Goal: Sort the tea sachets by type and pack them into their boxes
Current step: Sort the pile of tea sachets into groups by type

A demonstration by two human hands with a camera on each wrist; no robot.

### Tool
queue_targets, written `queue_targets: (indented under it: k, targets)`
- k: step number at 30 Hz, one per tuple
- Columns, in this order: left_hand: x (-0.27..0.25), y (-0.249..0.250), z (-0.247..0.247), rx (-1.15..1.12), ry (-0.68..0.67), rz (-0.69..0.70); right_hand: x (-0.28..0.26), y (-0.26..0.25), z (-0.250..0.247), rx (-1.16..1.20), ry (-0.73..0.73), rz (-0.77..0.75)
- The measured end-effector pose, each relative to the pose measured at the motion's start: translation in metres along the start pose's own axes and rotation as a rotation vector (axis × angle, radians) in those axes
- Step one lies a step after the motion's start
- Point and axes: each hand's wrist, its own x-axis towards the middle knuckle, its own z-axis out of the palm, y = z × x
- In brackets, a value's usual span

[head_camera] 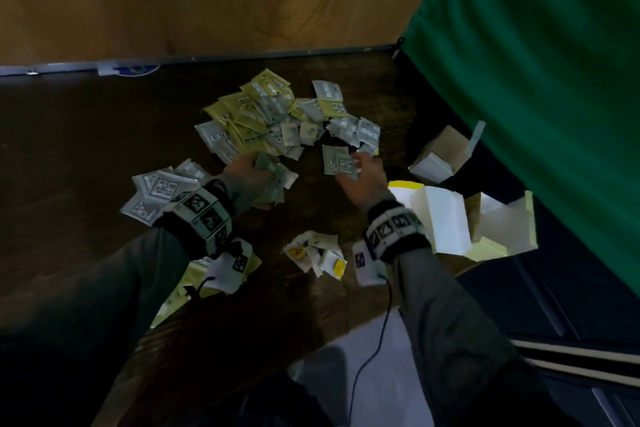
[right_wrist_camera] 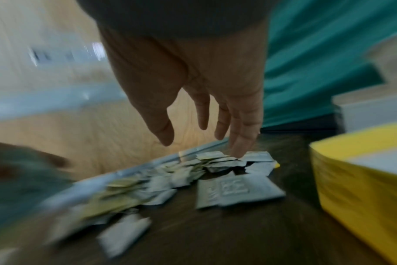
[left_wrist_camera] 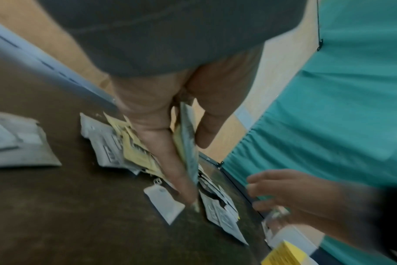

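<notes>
The left hand (left_wrist_camera: 161, 129) pinches a stack (left_wrist_camera: 188, 143) of sachets edge-on; their type is unreadable. The right hand (right_wrist_camera: 206, 93), blurred, hangs spread and empty over the mixed pile (head_camera: 277, 114). Two open boxes (head_camera: 440, 156) sit right, partly cut off by green cloth (head_camera: 554, 80).

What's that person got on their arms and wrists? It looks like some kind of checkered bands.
Both arms are in grey long sleeves. Each wrist carries a black band set with white squares bearing black square-patterned marks, like coded tags. A small white tagged block hangs under the right wrist, and a thin black cable runs back from it. The left wrist band has a similar block and a short cable. The hands are bare.
</notes>
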Motion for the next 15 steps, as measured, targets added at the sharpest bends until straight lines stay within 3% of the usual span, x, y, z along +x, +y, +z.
queue_targets:
  k: [6,15]
  targets:
    - [0.005,-0.003,-0.012,-0.054,-0.018,-0.011,0.076,-0.009,-0.010,-0.289,-0.114,0.159]
    - [0.026,-0.018,-0.030,-0.133,0.086,-0.035,0.137,-0.019,-0.002,-0.293,-0.164,0.196]
